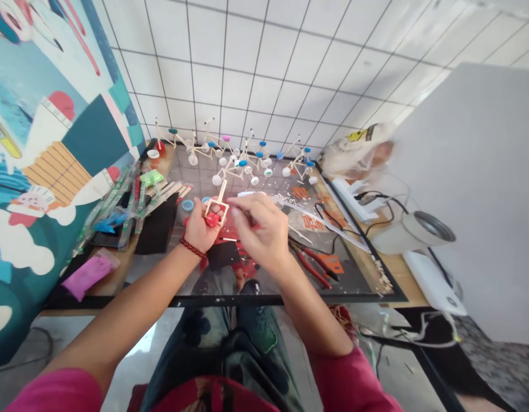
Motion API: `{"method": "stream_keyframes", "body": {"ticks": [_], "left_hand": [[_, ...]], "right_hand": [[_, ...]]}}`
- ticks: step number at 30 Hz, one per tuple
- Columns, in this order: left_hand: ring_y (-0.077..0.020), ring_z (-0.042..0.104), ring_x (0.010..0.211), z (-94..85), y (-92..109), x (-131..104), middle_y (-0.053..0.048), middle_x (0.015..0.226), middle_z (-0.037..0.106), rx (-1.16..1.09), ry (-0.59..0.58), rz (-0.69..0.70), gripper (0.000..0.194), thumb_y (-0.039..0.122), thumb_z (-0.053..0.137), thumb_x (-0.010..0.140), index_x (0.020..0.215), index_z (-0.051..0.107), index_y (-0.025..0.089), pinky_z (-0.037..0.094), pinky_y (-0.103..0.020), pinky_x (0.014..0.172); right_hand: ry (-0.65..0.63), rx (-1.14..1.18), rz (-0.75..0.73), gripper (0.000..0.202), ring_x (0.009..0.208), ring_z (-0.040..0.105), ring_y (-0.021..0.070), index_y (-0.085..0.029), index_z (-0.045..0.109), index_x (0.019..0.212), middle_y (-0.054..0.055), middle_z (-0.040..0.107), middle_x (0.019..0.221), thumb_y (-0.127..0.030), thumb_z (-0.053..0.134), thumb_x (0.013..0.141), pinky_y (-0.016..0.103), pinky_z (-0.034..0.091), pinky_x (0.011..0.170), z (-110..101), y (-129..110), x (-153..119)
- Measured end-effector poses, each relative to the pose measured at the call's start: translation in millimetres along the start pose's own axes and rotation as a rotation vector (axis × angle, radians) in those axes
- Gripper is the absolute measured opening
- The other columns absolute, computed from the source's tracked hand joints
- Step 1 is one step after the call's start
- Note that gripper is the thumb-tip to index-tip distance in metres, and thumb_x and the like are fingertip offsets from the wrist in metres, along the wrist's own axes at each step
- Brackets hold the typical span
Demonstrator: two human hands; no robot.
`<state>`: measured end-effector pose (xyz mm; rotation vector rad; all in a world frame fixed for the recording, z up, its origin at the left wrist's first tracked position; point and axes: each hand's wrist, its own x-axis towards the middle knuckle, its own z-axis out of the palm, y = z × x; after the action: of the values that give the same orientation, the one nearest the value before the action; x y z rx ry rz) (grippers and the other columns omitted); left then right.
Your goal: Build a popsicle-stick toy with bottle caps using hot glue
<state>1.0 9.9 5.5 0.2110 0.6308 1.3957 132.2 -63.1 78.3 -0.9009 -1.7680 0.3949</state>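
Observation:
My left hand (203,229), palm up and wearing a red bead bracelet, holds a small wooden stick frame (222,205). The frame is a square of thin pale sticks with a longer stick pointing away from me. A soft-looking red lump (212,219) lies in the palm, at the near side of the frame. Just right of the frame is my right hand (262,226), thumb and fingers curled together and slightly blurred. Whether a small thing is pinched there I cannot make out. Below the hands, a black piece (224,255) lies on the reflective dark tabletop (354,274).
Several little stick models with coloured caps (243,163) stand along the back. Red-handled pliers (312,266) lie at right, near a white lamp (413,232) and a power strip (354,199). A pink packet (89,276) and wrapped stick bundles (131,206) are on the left.

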Motion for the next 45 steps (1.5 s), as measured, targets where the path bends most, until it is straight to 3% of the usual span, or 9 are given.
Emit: {"method": "stream_keyframes", "body": {"ticks": [6, 14, 18, 22, 24, 28, 30, 36, 45], "left_hand": [[-0.0106, 0.053, 0.054, -2.6, 1.6, -3.1, -0.002, 0.063, 0.054, -0.039, -0.092, -0.043, 0.052, 0.052, 0.032, 0.101, 0.087, 0.064, 0.013, 0.047, -0.021, 0.051], [-0.011, 0.049, 0.045, -2.8, 10.3, -3.7, -0.001, 0.058, 0.054, -0.001, -0.072, -0.044, 0.053, 0.053, 0.033, 0.1, 0.093, 0.066, 0.012, 0.042, -0.022, 0.043], [-0.0117, 0.049, 0.048, -3.7, 20.1, 1.3, -0.002, 0.057, 0.053, -0.053, -0.088, 0.026, 0.054, 0.052, 0.031, 0.101, 0.09, 0.065, 0.012, 0.042, -0.022, 0.044], [-0.0122, 0.049, 0.049, -5.8, 26.0, 6.2, -0.001, 0.057, 0.051, -0.079, -0.085, 0.051, 0.055, 0.053, 0.029, 0.101, 0.088, 0.064, 0.012, 0.041, -0.022, 0.045], [-0.0125, 0.05, 0.05, -7.2, 27.1, 8.2, -0.001, 0.058, 0.051, -0.084, -0.051, 0.067, 0.053, 0.053, 0.03, 0.101, 0.086, 0.063, 0.014, 0.042, -0.022, 0.046], [-0.0126, 0.053, 0.053, -10.0, 26.9, 9.9, -0.003, 0.064, 0.054, -0.084, -0.047, 0.092, 0.052, 0.053, 0.031, 0.1, 0.086, 0.063, 0.014, 0.046, -0.023, 0.05], [-0.0129, 0.054, 0.056, -10.6, 25.5, 8.8, -0.003, 0.066, 0.056, -0.081, -0.084, 0.105, 0.051, 0.054, 0.034, 0.099, 0.088, 0.064, 0.014, 0.049, -0.024, 0.054], [-0.0139, 0.057, 0.063, -7.8, 14.4, -1.8, -0.004, 0.071, 0.058, -0.062, -0.194, 0.112, 0.052, 0.06, 0.041, 0.095, 0.092, 0.066, 0.014, 0.052, -0.027, 0.062], [-0.0123, 0.057, 0.062, -2.6, -6.2, -11.0, -0.001, 0.07, 0.056, 0.006, -0.247, 0.083, 0.037, 0.05, 0.053, 0.094, 0.099, 0.066, 0.016, 0.05, -0.024, 0.061]], "right_hand": [[0.016, 0.025, 0.276, 0.038, 0.065, 0.053, 0.0133, -0.021, 0.065, 0.115, 0.005, 0.064, 0.095, -0.02, 0.065, 0.077, 0.031, 0.052, 0.066, 25.6, 88.9, -12.6], [-0.314, 0.286, 0.309, 0.095, 0.068, 0.063, 0.0102, -0.033, 0.018, 0.156, 0.012, 0.049, 0.148, -0.016, 0.063, 0.075, 0.024, 0.05, 0.055, 29.3, 82.3, -21.9], [-0.411, 0.154, 0.352, 0.08, 0.056, 0.059, 0.0103, -0.023, 0.046, 0.145, 0.008, 0.072, 0.11, -0.032, 0.079, 0.072, 0.025, 0.048, 0.054, 29.1, 83.0, -22.6], [-0.462, 0.195, 0.283, 0.019, 0.057, 0.059, 0.0131, -0.022, 0.076, 0.092, 0.0, 0.071, 0.071, -0.037, 0.07, 0.083, 0.026, 0.047, 0.056, 16.7, 77.1, -20.7], [-0.338, 0.35, 0.249, 0.024, 0.056, 0.059, 0.0145, -0.023, 0.074, 0.078, 0.001, 0.07, 0.068, -0.044, 0.067, 0.085, 0.028, 0.047, 0.055, 3.8, 73.9, -18.0], [0.381, 0.515, 0.248, 0.026, 0.053, 0.049, 0.0124, -0.024, 0.067, 0.079, -0.001, 0.061, 0.066, -0.051, 0.069, 0.081, 0.027, 0.041, 0.051, -10.7, 75.7, -10.2], [0.462, 0.479, 0.306, 0.022, 0.057, 0.05, 0.012, -0.025, 0.065, 0.086, -0.001, 0.06, 0.071, -0.044, 0.072, 0.078, 0.026, 0.042, 0.055, -2.7, 79.0, -8.2], [0.003, 0.399, 0.545, 0.059, 0.053, 0.046, 0.0072, -0.022, 0.059, 0.107, -0.002, 0.058, 0.087, -0.034, 0.087, 0.056, 0.023, 0.042, 0.049, 44.6, 87.4, -15.9], [-0.062, 0.508, 0.595, 0.045, 0.058, 0.054, 0.0112, -0.021, 0.06, 0.091, -0.003, 0.064, 0.073, -0.035, 0.086, 0.057, 0.025, 0.046, 0.055, 53.6, 90.9, -18.7]]}}
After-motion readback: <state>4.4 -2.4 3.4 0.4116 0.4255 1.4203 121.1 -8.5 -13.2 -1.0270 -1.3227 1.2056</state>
